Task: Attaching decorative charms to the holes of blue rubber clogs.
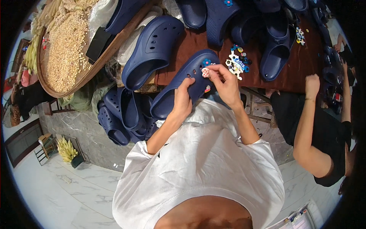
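A navy blue clog (pixel 166 100) with holes in its upper lies tilted in front of me, its toe pointing away to the right. My left hand (pixel 183 100) is closed on its near side, the thumb resting on the upper. Between the thumb and fingers of my right hand (pixel 227 84) is a small red-and-white shoe charm (pixel 205 72), held at the clog's holes; whether its stem sits in one is hidden. A blue flower charm (pixel 206 62) is on the toe, and a small multicoloured charm (pixel 207 88) shows at the right side.
Loose charms (pixel 238 65) lie on the brown table (pixel 251 82) to the right. Several more clogs (pixel 154 44) surround the work, with others (pixel 118 114) hanging or piled low left. A round tray (pixel 57 93) of kernels stands far left. Another person's arm (pixel 306 122) is at right.
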The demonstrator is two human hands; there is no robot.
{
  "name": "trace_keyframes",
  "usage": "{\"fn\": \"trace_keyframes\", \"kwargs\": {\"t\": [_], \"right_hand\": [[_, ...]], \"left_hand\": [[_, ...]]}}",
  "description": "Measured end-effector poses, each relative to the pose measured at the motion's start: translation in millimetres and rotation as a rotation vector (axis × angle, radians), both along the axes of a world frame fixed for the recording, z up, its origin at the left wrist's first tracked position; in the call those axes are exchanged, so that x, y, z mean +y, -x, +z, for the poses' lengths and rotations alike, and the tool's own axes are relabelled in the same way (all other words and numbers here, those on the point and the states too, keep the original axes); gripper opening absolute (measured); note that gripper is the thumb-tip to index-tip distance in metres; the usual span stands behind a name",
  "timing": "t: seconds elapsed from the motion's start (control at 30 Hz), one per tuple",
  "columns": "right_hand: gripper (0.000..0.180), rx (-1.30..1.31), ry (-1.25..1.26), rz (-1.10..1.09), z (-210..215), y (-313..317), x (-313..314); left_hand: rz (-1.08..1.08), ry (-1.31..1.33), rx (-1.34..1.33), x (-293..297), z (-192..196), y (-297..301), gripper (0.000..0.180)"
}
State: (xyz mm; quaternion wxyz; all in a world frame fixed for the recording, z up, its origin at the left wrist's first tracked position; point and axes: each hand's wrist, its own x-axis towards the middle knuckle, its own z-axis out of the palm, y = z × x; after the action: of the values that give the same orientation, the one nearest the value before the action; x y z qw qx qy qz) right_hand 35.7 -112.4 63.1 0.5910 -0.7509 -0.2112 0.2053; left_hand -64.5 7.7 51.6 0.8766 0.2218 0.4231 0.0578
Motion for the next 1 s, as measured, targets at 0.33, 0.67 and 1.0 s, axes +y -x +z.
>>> {"fn": "trace_keyframes", "kwargs": {"t": [0.33,0.67,1.0], "right_hand": [[0.012,-0.061,-0.022,0.072,-6.7,3.0,-3.2],[0.012,-0.608,0.214,0.274,21.3,-19.1,1.6],[0.017,-0.635,0.238,0.269,19.0,-25.1,2.5]], "left_hand": [[-0.012,-0.237,-0.146,-17.6,1.3,-1.7,0.016],[-0.001,-0.349,-0.124,-25.9,5.1,-13.1,0.022],[-0.047,-0.324,-0.091,-21.9,9.3,-15.7,0.02]]}}
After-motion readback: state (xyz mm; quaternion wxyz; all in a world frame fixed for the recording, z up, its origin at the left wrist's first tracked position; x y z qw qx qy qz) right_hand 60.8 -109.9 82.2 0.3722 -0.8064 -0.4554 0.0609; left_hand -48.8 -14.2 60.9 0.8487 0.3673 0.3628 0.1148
